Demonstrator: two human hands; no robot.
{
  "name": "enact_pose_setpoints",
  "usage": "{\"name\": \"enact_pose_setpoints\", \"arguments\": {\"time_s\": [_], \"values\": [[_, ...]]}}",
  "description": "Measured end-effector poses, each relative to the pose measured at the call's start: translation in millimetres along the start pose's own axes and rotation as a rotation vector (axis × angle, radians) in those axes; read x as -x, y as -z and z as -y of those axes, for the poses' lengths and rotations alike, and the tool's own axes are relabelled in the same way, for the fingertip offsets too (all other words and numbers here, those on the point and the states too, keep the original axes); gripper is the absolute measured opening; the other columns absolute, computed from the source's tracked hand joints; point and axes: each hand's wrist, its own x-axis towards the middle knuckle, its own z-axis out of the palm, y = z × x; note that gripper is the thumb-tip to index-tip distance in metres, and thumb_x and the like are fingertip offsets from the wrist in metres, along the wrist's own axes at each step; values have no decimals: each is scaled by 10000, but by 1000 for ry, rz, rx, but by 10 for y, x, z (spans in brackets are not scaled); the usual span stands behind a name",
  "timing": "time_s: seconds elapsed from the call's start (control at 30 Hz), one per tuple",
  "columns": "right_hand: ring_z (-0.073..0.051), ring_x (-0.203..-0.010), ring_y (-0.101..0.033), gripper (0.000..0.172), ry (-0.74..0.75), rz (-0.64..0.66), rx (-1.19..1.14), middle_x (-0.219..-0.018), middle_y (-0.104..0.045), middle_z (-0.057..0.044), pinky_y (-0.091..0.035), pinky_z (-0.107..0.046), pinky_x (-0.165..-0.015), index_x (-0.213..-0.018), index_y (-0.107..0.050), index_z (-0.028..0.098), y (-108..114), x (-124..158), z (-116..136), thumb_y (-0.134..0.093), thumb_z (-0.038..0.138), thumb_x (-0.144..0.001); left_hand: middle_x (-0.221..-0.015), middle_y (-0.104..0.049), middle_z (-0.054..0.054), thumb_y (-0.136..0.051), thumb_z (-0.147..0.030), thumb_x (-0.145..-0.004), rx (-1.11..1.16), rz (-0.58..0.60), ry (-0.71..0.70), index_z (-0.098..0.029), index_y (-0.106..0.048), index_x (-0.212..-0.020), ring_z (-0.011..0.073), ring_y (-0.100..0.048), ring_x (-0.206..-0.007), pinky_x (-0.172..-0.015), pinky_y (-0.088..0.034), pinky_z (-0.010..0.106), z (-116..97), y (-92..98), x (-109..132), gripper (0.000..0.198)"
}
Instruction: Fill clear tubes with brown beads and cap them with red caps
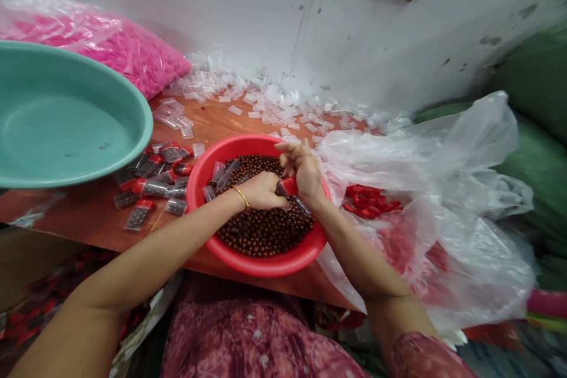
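Filled cases (pixel 139 216) lie capped; clear cases (pixel 255 114) lie unfilled. My left fingers (pixel 268 179) hold a red-capped case (pixel 289 186); my right fingers' (pixel 286 150) grip, I can't tell.

Arms (pixel 170 248) angled inward; left hand (pixel 261 191) gripping, right hand (pixel 306 172) just beside.

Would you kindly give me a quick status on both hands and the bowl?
Left hand gripping small red-capped container; right hand at its cap. Container held over red bowl of brown beads. Clear cases lying on beads.
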Motion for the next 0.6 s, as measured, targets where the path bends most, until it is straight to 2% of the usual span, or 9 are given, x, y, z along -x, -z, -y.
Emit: {"name": "enact_pose_setpoints", "arguments": {"time_s": [0.07, 0.17, 0.27, 0.33, 0.4, 0.47, 0.53, 0.6], "values": [[-96, -554, -495, 689, -45, 93, 11, -728, -573, -17, -419, -226, -529, -1012, -623, 196, -37, -14, -18, -115, 641, -875, -446, -406, -55, -663, -315, -583, -80, -61, -14, -160, -500, -490, 82, -377, -453, -458, -281, 207, -8, -8, -9, 243], [-126, -810, -580, 670, -53, 210, 92, -912, -618, -38, -474, -257, -742, -1163, -570, 205, -54, -4, -42, -128, 625, -886, -497, -469, -19, -650, -322, -602, -183, -89, 7, -161, -579, -579, 115, -425, -486, -478, -313, 230, -25, -16, 12, 178], [-150, -1003, -553, 633, 61, 302, 196, -1042, -610, -45, -421, -317, -935, -1272, -508, 219, -47, 32, -38, -156, 596, -904, -554, -554, 37, -605, -347, -646, -267, -70, -2, -142, -637, -671, 171, -509, -535, -509, -370, 260, -30, -8, 55, 208], [-165, -1071, -524, 613, 177, 332, 264, -1102, -596, -52, -368, -351, -1008, -1316, -475, 232, -56, 52, -28, -167, 578, -914, -631, -621, 70, -589, -323, -656, -328, -71, -23, -132, -664, -755, 206, -570, -601, -560, -421, 277, -13, 12, 80, 229], [-184, -1104, -508, 594, 251, 329, 331, -1143, -587, -60, -344, -378, -1033, -1327, -469, 243, -87, 62, -15, -180, 565, -920, -700, -663, 89, -584, -284, -652, -402, -80, -25, -129, -672, -805, 226, -608, -667, -618, -455, 288, 11, 36, 91, 235], [-187, -1111, -512, 590, 259, 302, 337, -1164, -588, -58, -357, -376, -1025, -1309, -488, 248, -120, 63, 12, -162, 554, -925, -701, -672, 90, -575, -267, -652, -470, -77, -9, -133, -664, -772, 226, -619, -674, -631, -462, 287, 15, 51, 83, 201], [-166, -1094, -536, 615, 227, 249, 260, -1166, -599, -47, -392, -342, -997, -1273, -518, 246, -106, 67, 62, -97, 536, -932, -654, -660, 71, -555, -275, -671, -489, -65, -9, -143, -642, -705, 204, -606, -624, -602, -450, 272, -31, 54, 65, 161], [-148, -1066, -562, 641, 221, 158, 155, -1152, -615, -43, -429, -309, -950, -1215, -559, 232, 23, 91, 113, -63, 525, -932, -629, -650, 42, -529, -313, -707, -431, -97, -33, -157, -622, -677, 172, -585, -592, -592, -441, 254, -127, 63, 62, 184]]}}
